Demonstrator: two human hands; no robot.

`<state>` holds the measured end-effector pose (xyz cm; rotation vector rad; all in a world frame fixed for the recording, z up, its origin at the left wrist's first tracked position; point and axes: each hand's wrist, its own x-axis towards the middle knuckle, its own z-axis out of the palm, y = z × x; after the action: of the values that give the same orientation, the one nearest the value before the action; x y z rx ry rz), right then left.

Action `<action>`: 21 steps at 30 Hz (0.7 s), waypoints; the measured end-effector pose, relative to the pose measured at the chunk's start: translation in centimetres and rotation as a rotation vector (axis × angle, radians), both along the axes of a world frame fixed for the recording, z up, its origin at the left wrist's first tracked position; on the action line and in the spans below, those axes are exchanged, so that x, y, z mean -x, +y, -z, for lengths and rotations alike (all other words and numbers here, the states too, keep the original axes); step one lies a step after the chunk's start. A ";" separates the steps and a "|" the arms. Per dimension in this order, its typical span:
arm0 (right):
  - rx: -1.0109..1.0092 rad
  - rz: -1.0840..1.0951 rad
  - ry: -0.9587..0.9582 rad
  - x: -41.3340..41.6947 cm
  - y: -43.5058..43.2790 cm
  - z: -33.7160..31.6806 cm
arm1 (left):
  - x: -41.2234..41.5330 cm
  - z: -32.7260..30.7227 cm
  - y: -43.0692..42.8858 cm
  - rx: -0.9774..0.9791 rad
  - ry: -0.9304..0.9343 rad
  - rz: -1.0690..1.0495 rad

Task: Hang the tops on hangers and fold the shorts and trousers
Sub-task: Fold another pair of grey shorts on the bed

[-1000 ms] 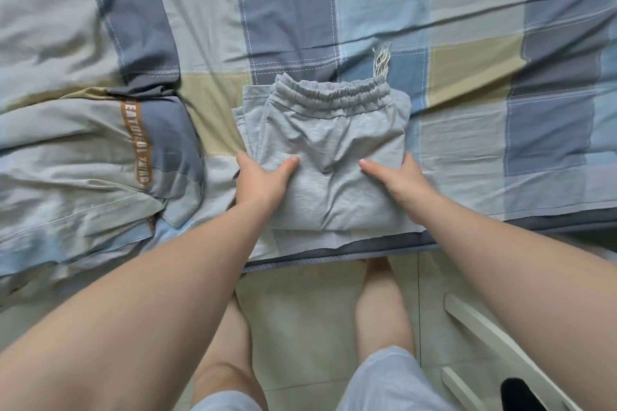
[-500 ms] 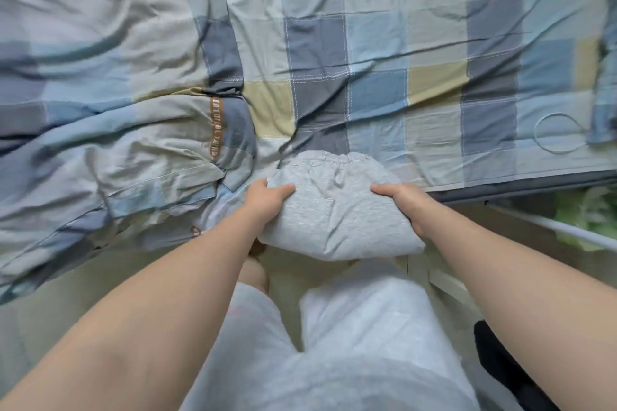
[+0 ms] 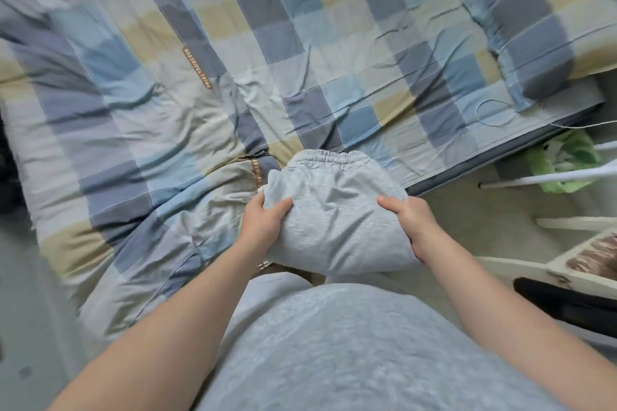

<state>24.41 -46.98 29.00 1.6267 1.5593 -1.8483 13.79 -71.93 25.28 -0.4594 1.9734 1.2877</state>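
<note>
Lifted since a second ago: you are holding the folded grey jersey bottoms up off the checked bedsheet, in front of your torso. Your left hand is gripping the left side and your right hand the right side, thumbs on top. The elastic waistband end is hanging over the bed's edge, beside the crumpled quilt.

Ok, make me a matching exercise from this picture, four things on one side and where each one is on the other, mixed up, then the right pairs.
Things:
1 folded grey garment
2 pillow
3 green item
4 white cord

Places:
A looped on the bed, just below the pillow
B off the bed, past its near edge, far right
C gripped by the left hand and right hand
D top right corner of the bed

Pairs: 1-C, 2-D, 3-B, 4-A
</note>
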 end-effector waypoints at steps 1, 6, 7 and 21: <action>-0.010 0.026 0.026 -0.6 0.2 -0.9 | 0.1 -0.9 0.3 -0.008 0.032 0.027; -0.058 0.189 0.173 -4.6 2.6 -4.8 | -0.3 -5.3 4.5 -0.101 0.108 0.155; -0.065 0.219 0.199 -5.8 3.2 -5.5 | -0.7 -6.1 5.8 -0.116 0.127 0.172; -0.313 0.588 0.445 -33.9 16.5 -15.9 | -20.4 -16.4 28.1 -0.417 0.370 0.545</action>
<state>58.29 -30.47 44.93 2.0924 1.7366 -2.5093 34.14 -43.83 41.67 0.5198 1.8500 1.4255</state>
